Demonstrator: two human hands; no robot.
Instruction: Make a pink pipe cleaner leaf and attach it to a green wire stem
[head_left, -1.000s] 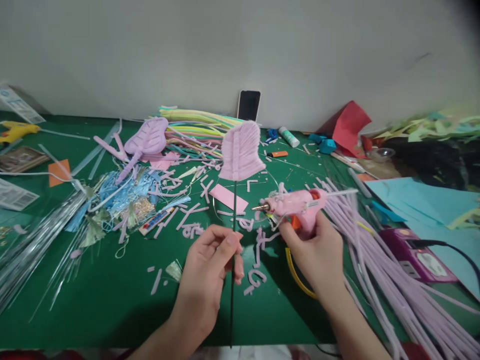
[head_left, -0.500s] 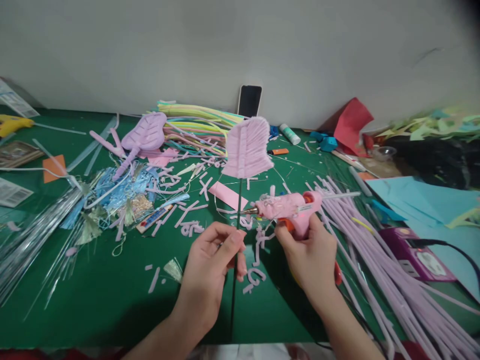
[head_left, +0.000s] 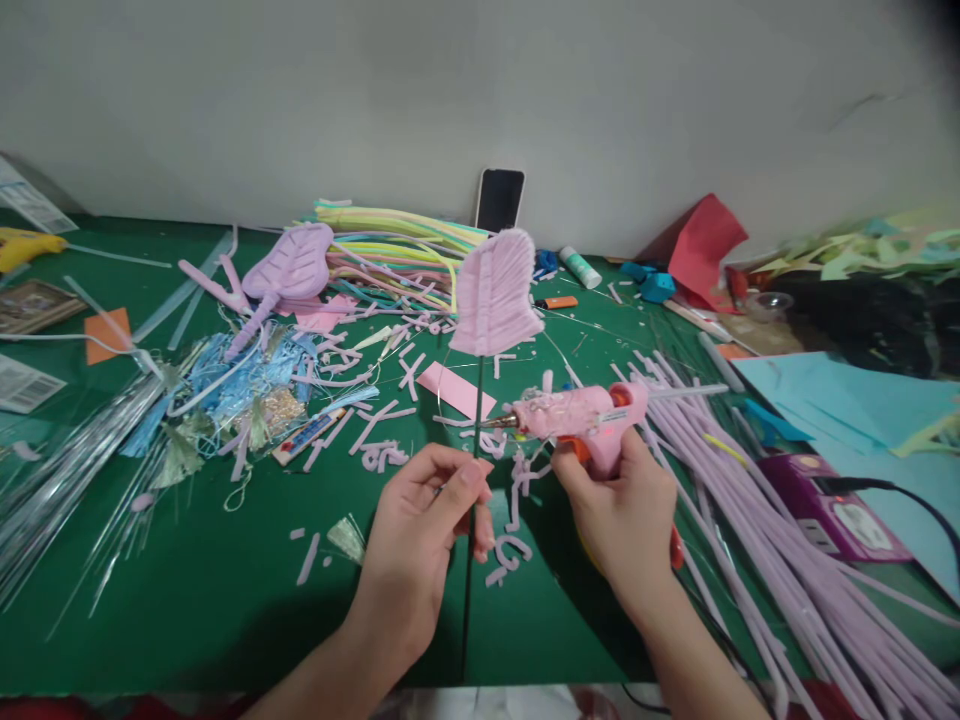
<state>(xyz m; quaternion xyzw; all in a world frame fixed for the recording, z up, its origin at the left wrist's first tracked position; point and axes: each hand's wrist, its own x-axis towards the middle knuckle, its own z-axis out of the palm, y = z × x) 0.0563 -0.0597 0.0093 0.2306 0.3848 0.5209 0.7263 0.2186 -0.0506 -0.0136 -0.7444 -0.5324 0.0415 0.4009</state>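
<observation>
My left hand (head_left: 416, 535) pinches a thin dark stick (head_left: 481, 395) held upright. At its top stands a lilac pipe-cleaner piece (head_left: 496, 298) with slanted ridges and a notched upper edge, like an arrow's tail. In my right hand (head_left: 628, 520) is a pink glue gun (head_left: 574, 412), pointing left, with a clear glue stick (head_left: 694, 391) out of its back. Its metal nozzle comes up to the stick just above my left fingers; whether they touch, I cannot tell. Fine strands hang near the lilac piece.
Lilac pipe-cleaner scraps (head_left: 384, 457) litter the green table around a pink card (head_left: 456, 390). A lilac leaf shape (head_left: 289, 265) lies left, near blue tassels (head_left: 225, 370). Long lilac pipe cleaners (head_left: 742, 520) and a purple power box (head_left: 836, 510) lie right. A phone (head_left: 500, 200) leans at the wall.
The lilac piece has turned and tilted slightly. The glue gun has shifted a little to the right, its nozzle still by the stick. Both hands keep their hold.
</observation>
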